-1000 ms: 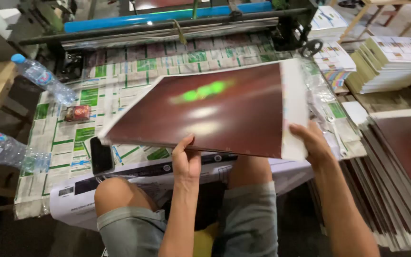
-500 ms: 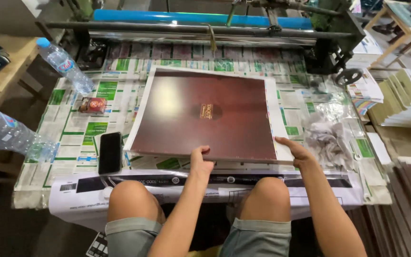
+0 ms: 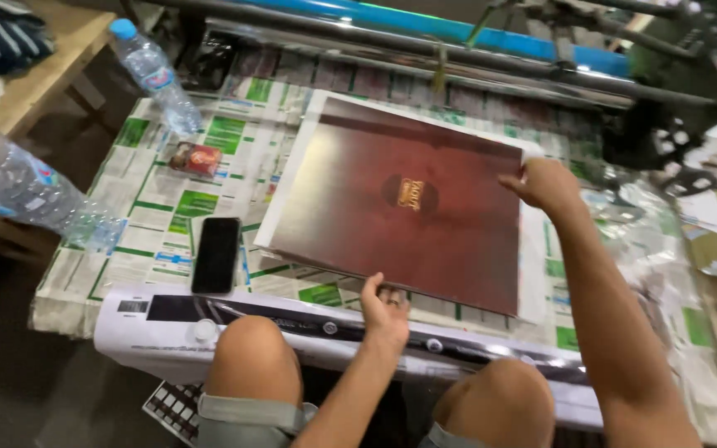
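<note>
Lying flat mid-frame on the worktop (image 3: 168, 207), the maroon sheet (image 3: 400, 207) is placed; left hand (image 3: 386, 314) and right hand (image 3: 548, 184) fingers pinch its edges, unreleased.

Two bare arms, no sleeves. Left hand (image 3: 387, 311) with a ring on one finger; right hand (image 3: 545, 184) plain. Bare knees, grey-green shorts (image 3: 246, 419) with rolled hems.

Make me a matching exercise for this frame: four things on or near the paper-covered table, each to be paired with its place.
1. dark red glossy printed sheet
2. black phone
3. clear plastic bottle with blue cap
4. small red packet

a. far left corner of the table
b. under both hands
c. flat, left of the sheet's near corner
d. between bottle and phone

Pairs: 1-b, 2-c, 3-a, 4-d
</note>
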